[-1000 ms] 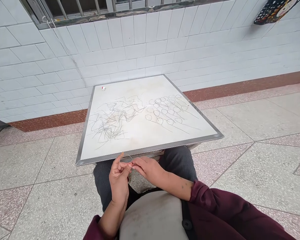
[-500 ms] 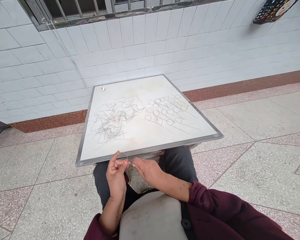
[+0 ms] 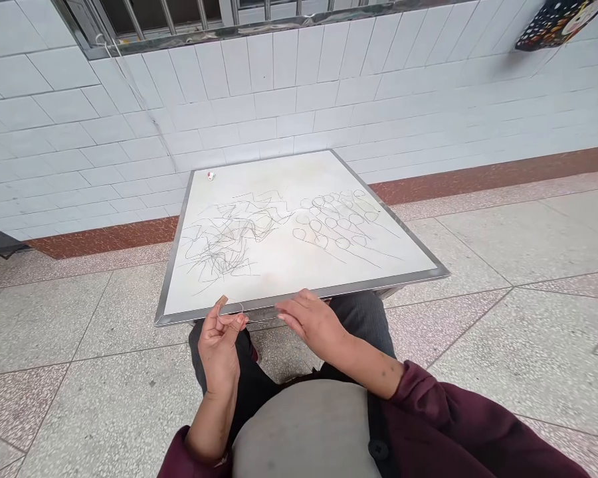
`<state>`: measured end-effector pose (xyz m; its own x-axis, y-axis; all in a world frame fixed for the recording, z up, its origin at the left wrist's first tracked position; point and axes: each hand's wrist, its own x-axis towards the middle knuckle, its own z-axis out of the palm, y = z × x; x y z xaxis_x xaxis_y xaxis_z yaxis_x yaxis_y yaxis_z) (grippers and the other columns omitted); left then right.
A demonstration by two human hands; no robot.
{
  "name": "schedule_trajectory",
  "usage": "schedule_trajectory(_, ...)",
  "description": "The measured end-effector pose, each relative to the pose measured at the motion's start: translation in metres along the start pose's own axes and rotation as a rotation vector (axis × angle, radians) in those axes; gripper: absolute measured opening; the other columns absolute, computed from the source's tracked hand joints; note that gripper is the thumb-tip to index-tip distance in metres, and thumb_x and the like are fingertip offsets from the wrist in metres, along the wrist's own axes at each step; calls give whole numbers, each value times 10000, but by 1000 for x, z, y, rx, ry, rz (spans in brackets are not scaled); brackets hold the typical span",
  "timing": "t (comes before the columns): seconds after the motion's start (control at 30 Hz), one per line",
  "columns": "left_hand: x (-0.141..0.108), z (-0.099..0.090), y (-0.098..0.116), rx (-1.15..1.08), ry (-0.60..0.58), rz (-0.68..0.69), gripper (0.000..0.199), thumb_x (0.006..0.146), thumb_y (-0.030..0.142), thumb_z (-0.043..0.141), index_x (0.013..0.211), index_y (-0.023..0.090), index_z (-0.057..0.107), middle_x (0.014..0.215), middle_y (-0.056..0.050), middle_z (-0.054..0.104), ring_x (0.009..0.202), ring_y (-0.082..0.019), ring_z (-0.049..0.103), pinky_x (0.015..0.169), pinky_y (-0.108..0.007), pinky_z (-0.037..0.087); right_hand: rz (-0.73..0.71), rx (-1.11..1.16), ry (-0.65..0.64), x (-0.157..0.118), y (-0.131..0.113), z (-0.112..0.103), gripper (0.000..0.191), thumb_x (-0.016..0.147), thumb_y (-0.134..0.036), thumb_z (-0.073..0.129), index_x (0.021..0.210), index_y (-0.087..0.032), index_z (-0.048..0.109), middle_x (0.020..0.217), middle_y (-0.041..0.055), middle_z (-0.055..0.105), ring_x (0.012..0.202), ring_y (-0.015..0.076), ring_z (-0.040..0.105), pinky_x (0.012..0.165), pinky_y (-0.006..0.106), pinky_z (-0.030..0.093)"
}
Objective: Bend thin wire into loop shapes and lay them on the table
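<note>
pale, thin, rounded loop in pinch of left hand, right hand apart, grip on straight tail unclear

You are sitting in what is looking like part of a home, indoors or on a covered porch, you cannot be telling which: a white-tiled wall is facing you, a barred window is showing above, brown skirting is edging the terrazzo floor, and a patterned cloth item is hanging nearby.
</note>
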<state>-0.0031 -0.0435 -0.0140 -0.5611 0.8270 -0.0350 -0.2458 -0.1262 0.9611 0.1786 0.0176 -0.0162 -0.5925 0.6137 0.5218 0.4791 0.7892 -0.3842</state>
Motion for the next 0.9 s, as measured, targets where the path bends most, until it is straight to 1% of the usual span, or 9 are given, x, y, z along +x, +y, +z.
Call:
schedule_trajectory(0.07, -5, 5, -2, 1, -51, -7, 517, 729, 194, 736, 1220, 193, 573, 663, 47, 636, 704, -103, 630, 793, -248, 500, -71, 51, -11, 5, -9, 7, 158, 959, -253, 439, 980, -179, 577, 821, 42, 649, 705, 165, 516, 717, 311, 429)
schedule_trajectory(0.1, -7, 7, -2, 0, -70, -8, 506, 734, 191, 732, 1215, 196, 575, 670, 43, 643, 702, -102, 626, 790, -245, 498, -74, 66, -21, 6, -13, 12, 157, 958, -258, 443, 960, -182, 580, 800, 34, 647, 693, 161, 512, 709, 306, 426)
schedule_trajectory(0.2, -12, 10, -5, -5, -101, -11, 491, 733, 186, 732, 1199, 196, 579, 699, 31, 665, 701, -101, 620, 794, -250, 494, -28, 87, -38, 5, -18, 24, 169, 957, -248, 438, 893, -188, 584, 756, 21, 637, 695, 158, 501, 689, 286, 416)
schedule_trajectory(0.27, -14, 10, -7, -6, -105, -14, 500, 727, 189, 737, 1200, 194, 575, 714, 27, 669, 710, -105, 622, 799, -255, 490, 9, 85, -41, 4, -20, 27, 167, 946, -232, 450, 849, -188, 579, 732, 15, 628, 695, 157, 495, 662, 271, 403)
schedule_trajectory(0.37, -14, 10, -9, -11, -106, -24, 510, 727, 197, 736, 1209, 196, 569, 718, 29, 664, 730, -109, 624, 810, -256, 480, 55, 53, -44, 3, -21, 27, 153, 911, -214, 483, 785, -189, 565, 687, 5, 607, 683, 154, 490, 610, 256, 369)
schedule_trajectory(0.5, -14, 10, -13, -48, -101, -41, 516, 722, 194, 740, 1210, 196, 571, 693, 41, 653, 731, -102, 621, 832, -250, 470, 50, 3, -39, 2, -22, 30, 175, 892, -195, 486, 725, -191, 536, 638, -6, 575, 647, 145, 463, 576, 251, 328)
schedule_trajectory(0.73, -12, 6, -17, -87, -81, -82, 553, 690, 193, 765, 1211, 190, 577, 696, 30, 670, 707, -102, 628, 799, -242, 490, -60, 29, -22, 0, -16, 32, 162, 910, -180, 453, 777, -190, 543, 684, -3, 587, 650, 142, 459, 629, 248, 374)
schedule_trajectory(0.8, -11, 5, -17, -84, -70, -76, 570, 674, 203, 778, 1208, 186, 580, 694, 29, 671, 695, -105, 635, 803, -253, 498, -96, 37, -31, -1, -13, 31, 183, 927, -184, 431, 788, -189, 550, 695, -1, 592, 654, 141, 463, 661, 252, 392)
schedule_trajectory(0.9, -7, 5, -16, -69, -51, -58, 602, 656, 217, 791, 1216, 189, 572, 689, 29, 668, 687, -114, 649, 795, -260, 507, -105, 29, -26, -2, -9, 28, 225, 956, -219, 406, 801, -184, 564, 690, 4, 589, 655, 143, 466, 684, 265, 405)
